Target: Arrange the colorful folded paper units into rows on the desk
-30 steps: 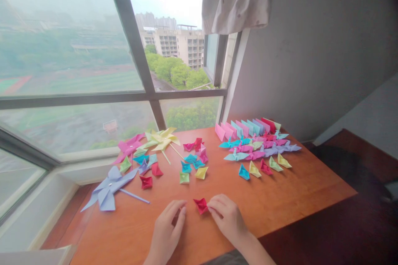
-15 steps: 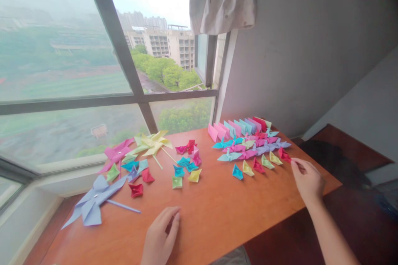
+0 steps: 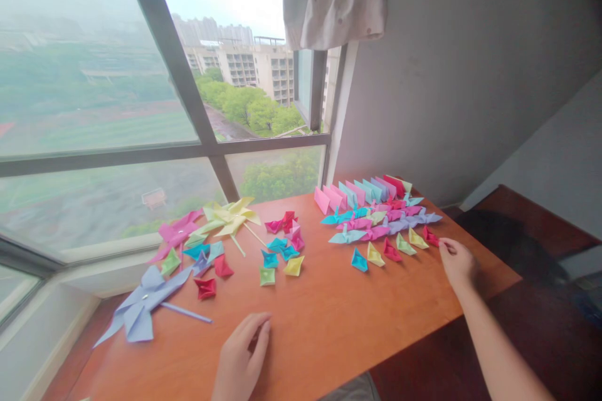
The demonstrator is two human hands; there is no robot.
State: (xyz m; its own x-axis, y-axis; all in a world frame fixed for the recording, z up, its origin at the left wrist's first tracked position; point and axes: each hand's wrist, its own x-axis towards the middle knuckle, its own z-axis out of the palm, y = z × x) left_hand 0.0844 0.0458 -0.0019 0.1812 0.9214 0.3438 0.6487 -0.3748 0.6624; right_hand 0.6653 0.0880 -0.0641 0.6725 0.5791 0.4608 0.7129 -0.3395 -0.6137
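On the right side of the table, my right hand has its thumb and finger pinched at the edge of a red paper boat. That boat stands at the right end of a front row, beside a pale yellow boat, a light green boat, a crimson boat, another yellow boat and a blue boat. My left hand rests on the wooden table near its front edge, fingers curled in and thumb against them, with nothing visible inside.
Behind the boats lie rows of folded paper cranes and standing folded cards. Loose boats are scattered mid-table. Paper pinwheels, including a lavender one and a yellow one, lie at left by the window.
My right hand has shifted slightly up and left, still at the red boat, which sits a touch lower in the row. My left hand has barely moved.
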